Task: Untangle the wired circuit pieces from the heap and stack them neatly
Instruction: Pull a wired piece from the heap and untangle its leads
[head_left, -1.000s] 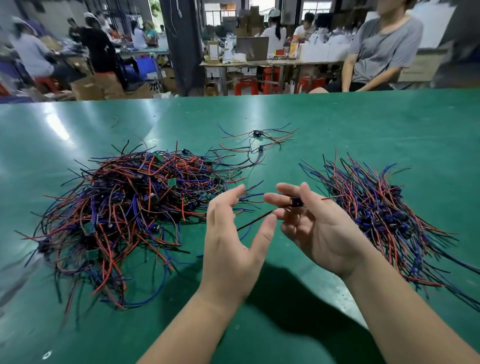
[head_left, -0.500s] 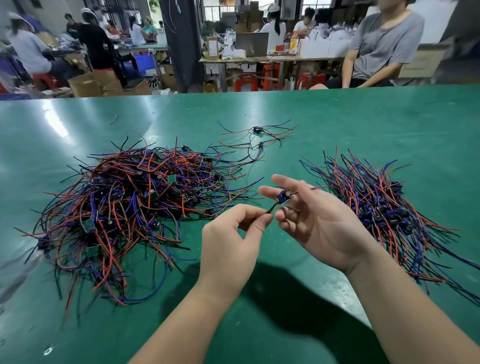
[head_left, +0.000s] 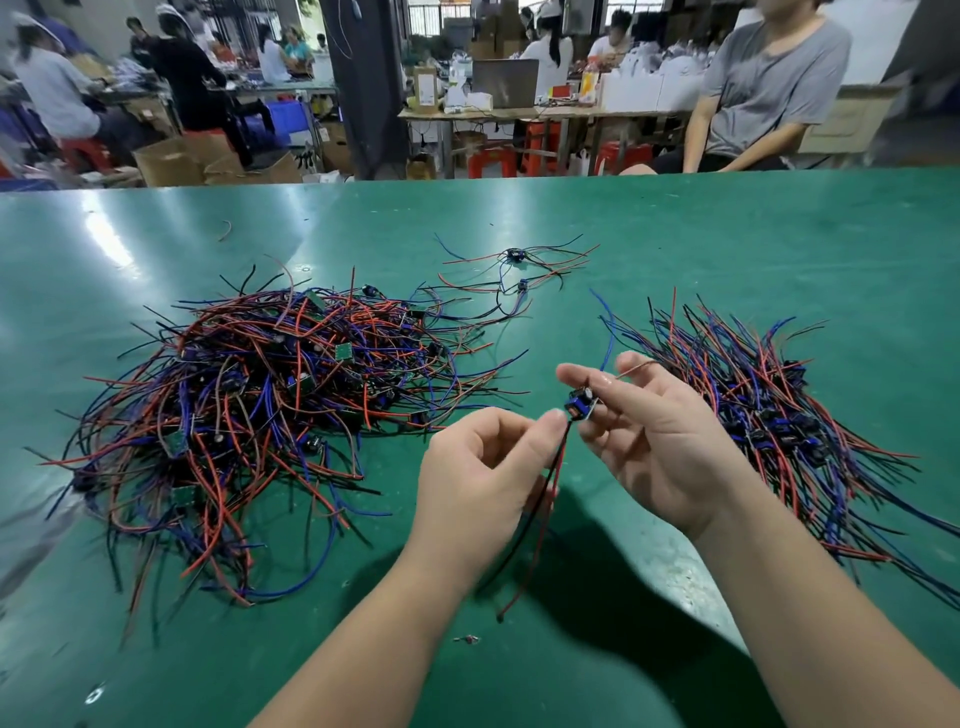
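remote_op: Since a second ago the left hand (head_left: 478, 483) has gone from fingers spread to curled up. Its thumb tip and forefinger now pinch the wires (head_left: 555, 462) right under the little circuit piece (head_left: 581, 404). That red and black pair hangs down past the palm. The ends are low over the table (head_left: 727, 234), but I can't tell from my feed if they touch it.

benchlurker: and the other hand? where's the piece exactly?

remote_op: Right hand (head_left: 660, 441) pinches the circuit piece itself between thumb and fingers, with one finger stretched out straight above it. The piece is up in the air between both hands, over the bare strip between the two piles. A blue wire and a brownish one poke out the far side, behind the right fingers.

benchlurker: piles look how?

remote_op: Big tangled heap (head_left: 260, 405) on the left, red, blue and black all knotted, with a few small green boards showing in it. Stack (head_left: 769, 410) on the right, wires lying roughly the same way and the dark parts bunched along the middle. Both hands are clear of both piles. Two loose pieces (head_left: 519, 270) lie further back, between the piles, their wires crossing each other. Tiny scrap (head_left: 466, 639) on the mat near the left forearm. Across the table, someone in a grey shirt (head_left: 769, 78) is sitting.
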